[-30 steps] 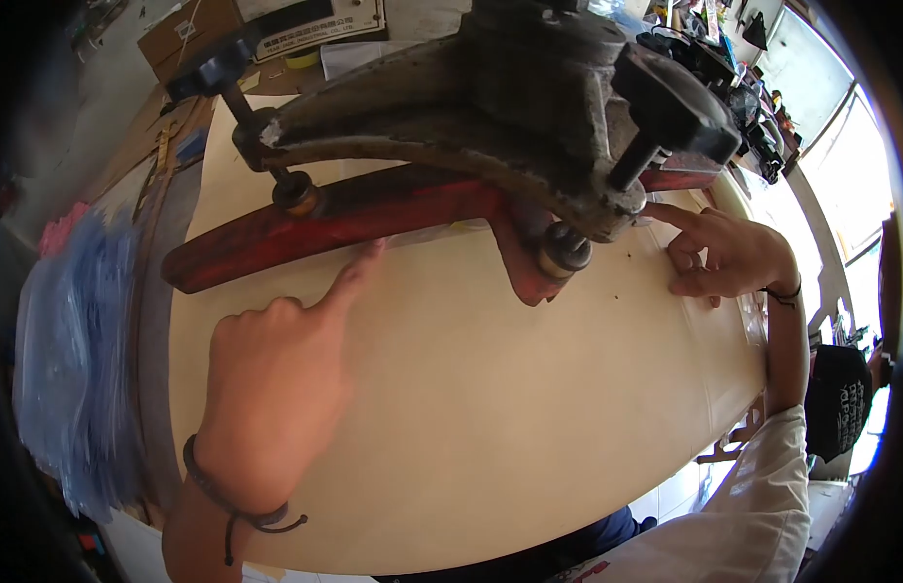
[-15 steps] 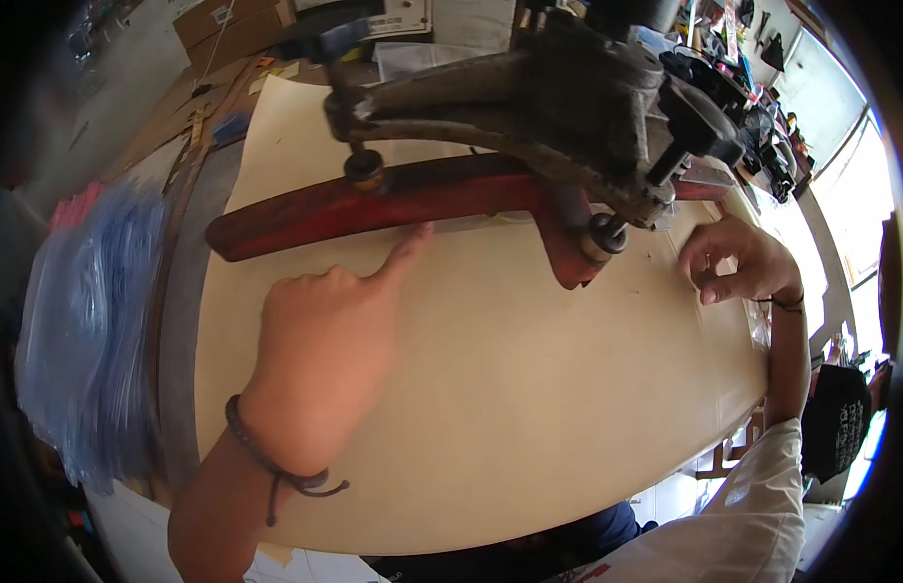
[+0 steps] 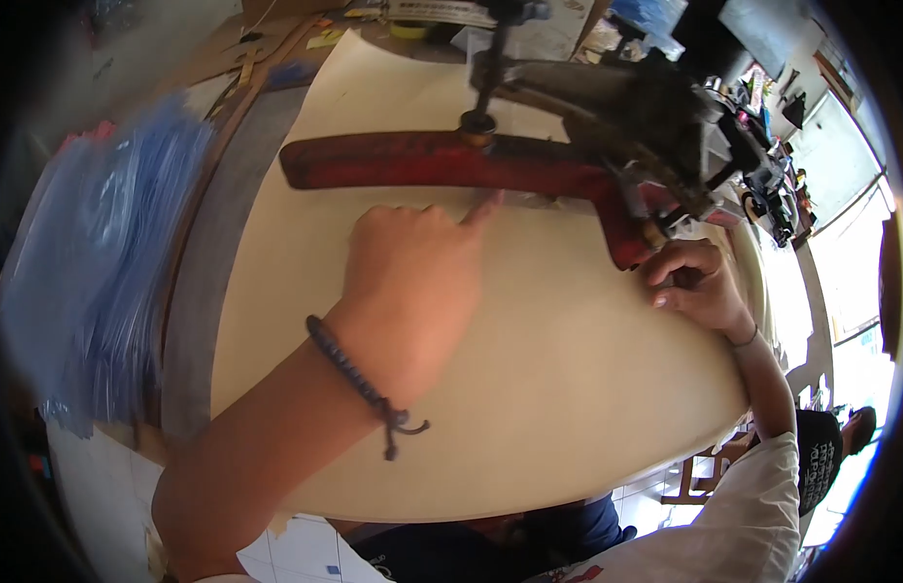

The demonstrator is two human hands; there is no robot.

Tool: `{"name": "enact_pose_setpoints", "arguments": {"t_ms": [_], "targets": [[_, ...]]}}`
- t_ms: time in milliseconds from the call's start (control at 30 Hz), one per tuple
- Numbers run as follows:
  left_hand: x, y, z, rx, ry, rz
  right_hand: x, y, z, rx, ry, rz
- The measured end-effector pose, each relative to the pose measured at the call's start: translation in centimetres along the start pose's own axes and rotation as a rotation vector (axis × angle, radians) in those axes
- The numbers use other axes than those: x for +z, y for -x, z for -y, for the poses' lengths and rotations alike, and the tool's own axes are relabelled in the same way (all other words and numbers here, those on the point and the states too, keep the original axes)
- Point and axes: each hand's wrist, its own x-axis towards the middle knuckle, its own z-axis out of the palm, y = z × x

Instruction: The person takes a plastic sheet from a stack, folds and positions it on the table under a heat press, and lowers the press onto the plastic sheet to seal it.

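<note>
A dark metal machine arm (image 3: 587,92) with screw knobs stands over a large cream sheet (image 3: 529,408). Under it lies a long red metal bar (image 3: 403,160) with a bent leg at its right end. Just below the bar is my left hand (image 3: 417,282), back upward, one digit stretched toward the bar's lower edge. Its other fingers are curled under, hiding anything inside. My right hand (image 3: 699,282) is close beside the tip of the red leg, fingers bent and thumb near them. Whether it pinches anything I cannot make out.
A stack of clear bluish plastic sheets (image 3: 102,262) lies on the left. Tools and dark clutter (image 3: 767,185) crowd the far right, near a bright window. Another person's dark clothing (image 3: 820,457) shows at the lower right.
My view has shifted, so the bar and sheet sit farther right. My right hand has moved left, close to the red leg's tip. My left hand stays below the bar.
</note>
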Motion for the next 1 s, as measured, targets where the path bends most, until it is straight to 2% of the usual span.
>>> {"name": "enact_pose_setpoints", "arguments": {"t_ms": [33, 133, 333, 400, 767, 1000], "targets": [[0.1, 0.1, 0.0, 0.0, 0.0, -0.005, 0.1, 0.0, -0.1, -0.018, 0.003, -0.006], [-1.1, 0.1, -0.4, -0.028, -0.082, 0.16, 0.0, -0.1, -0.5, -0.034, -0.041, 0.025], [-0.5, 1.0, -0.5, -0.049, -0.143, 0.132, 0.6, 0.3, -1.2, 0.007, -0.095, 0.02], [-1.6, 0.9, -0.4, -0.042, -0.139, 0.198, 0.8, 0.1, -1.0, -0.04, -0.084, 0.014], [-1.2, 1.5, 0.4, 0.031, -0.098, 0.135, 0.5, 0.0, -1.2, -0.075, 0.07, 0.002], [-1.1, 1.7, 0.7, 0.054, -0.071, 0.114, 1.0, 0.0, -1.0, -0.049, 0.008, -0.007]]}}
